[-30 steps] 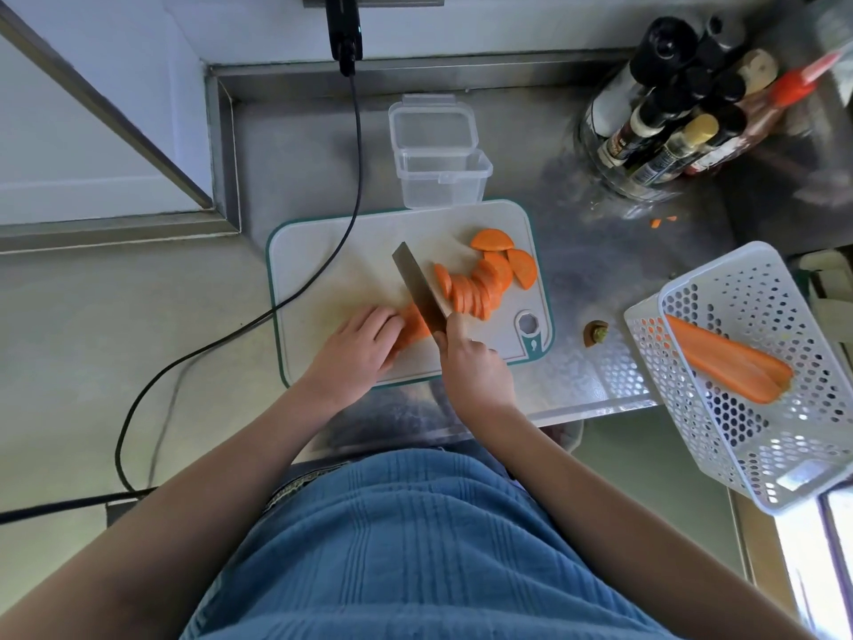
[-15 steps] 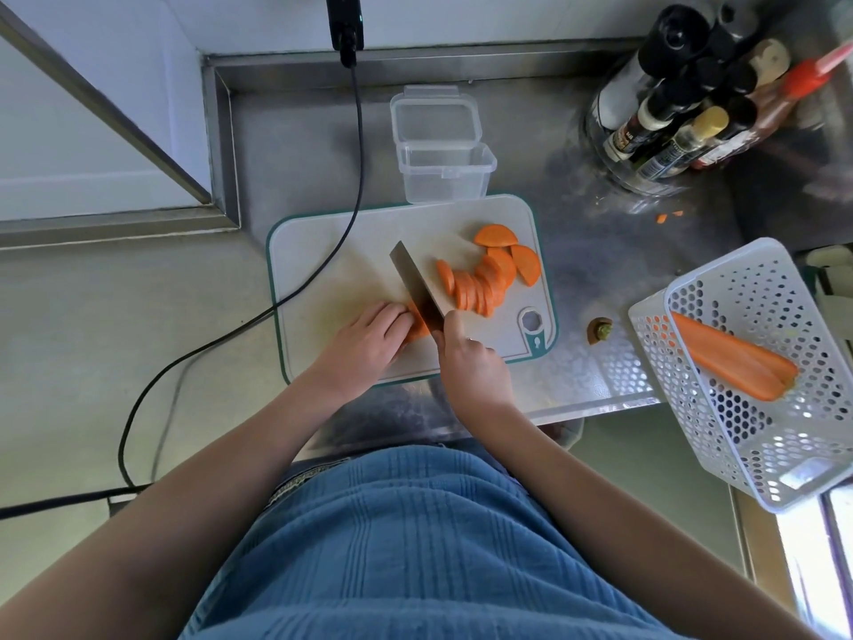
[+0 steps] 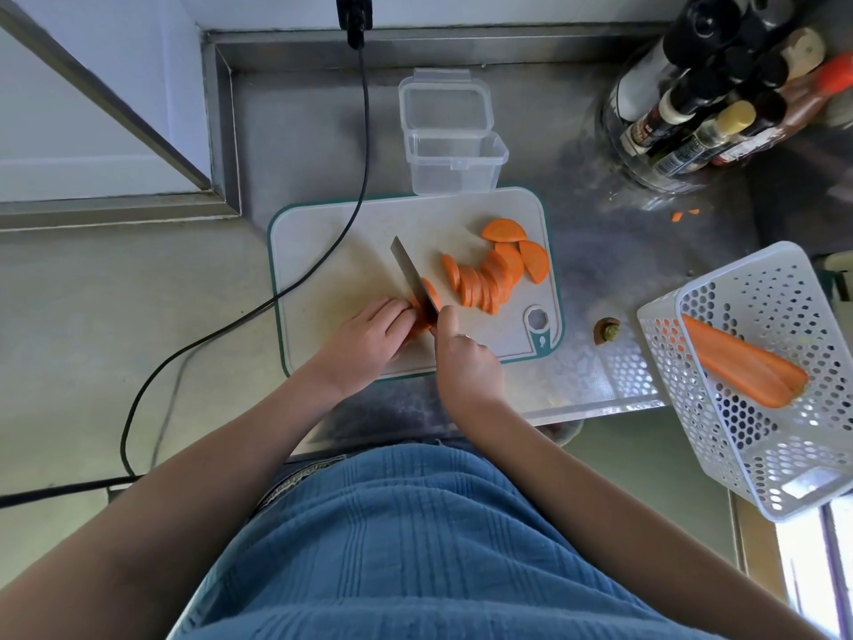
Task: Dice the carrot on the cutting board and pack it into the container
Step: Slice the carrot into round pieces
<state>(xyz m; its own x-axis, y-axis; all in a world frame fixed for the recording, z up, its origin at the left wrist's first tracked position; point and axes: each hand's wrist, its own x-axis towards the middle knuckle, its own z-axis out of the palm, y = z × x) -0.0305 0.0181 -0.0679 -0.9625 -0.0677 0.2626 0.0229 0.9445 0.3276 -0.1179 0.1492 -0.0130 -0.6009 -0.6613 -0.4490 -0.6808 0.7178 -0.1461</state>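
Right hand was clamped on the knife, blade down in the carrot. Left hand had its fingers curled together, pinning the carrot stub on the board just left of the blade. Cut slices lay right of the knife. Container sat open beyond the board, well past both hands.

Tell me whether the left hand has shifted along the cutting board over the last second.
Yes. The left hand has backed leftward on the white, teal-edged cutting board, away from its hanging hole, as the steel knife follows.
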